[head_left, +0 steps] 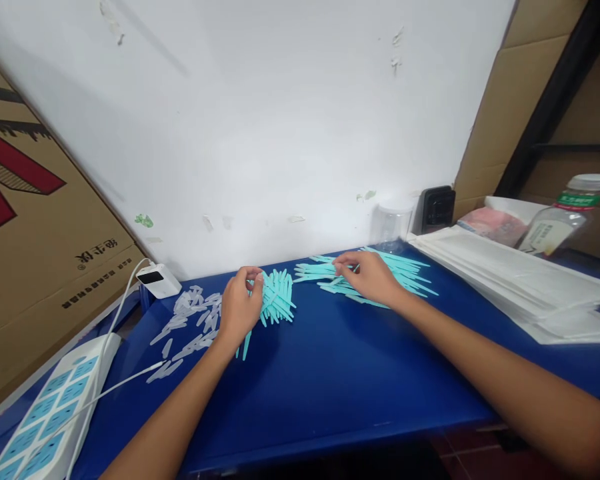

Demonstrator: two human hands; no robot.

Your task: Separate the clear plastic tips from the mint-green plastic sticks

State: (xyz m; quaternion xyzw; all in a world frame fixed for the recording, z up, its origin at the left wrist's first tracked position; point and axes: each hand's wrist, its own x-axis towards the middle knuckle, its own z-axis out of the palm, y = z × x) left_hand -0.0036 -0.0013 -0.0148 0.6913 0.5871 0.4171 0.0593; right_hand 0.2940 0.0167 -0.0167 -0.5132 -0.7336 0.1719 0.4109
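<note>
My left hand (241,301) is at the left edge of a small pile of slim teal sticks (279,297), its fingers curled in a pinch. Whatever may be between those fingertips is hidden or too small to make out. Over a wider, looser pile of the same kind of teal sticks (405,270) is my right hand (373,275), with thumb and fingers drawn together. I cannot tell if it has a stick in its grip. Left of my left hand lie scattered translucent, narrow pieces (190,303), partly covered by the hand.
A blue table (310,393) meets a white wall. On the left are a power strip (55,407), a white device with a dark screen (159,280) and a cable. White flat packets (520,280), a bottle (560,217), a clear jar (394,223) and a black object (437,208) stand right.
</note>
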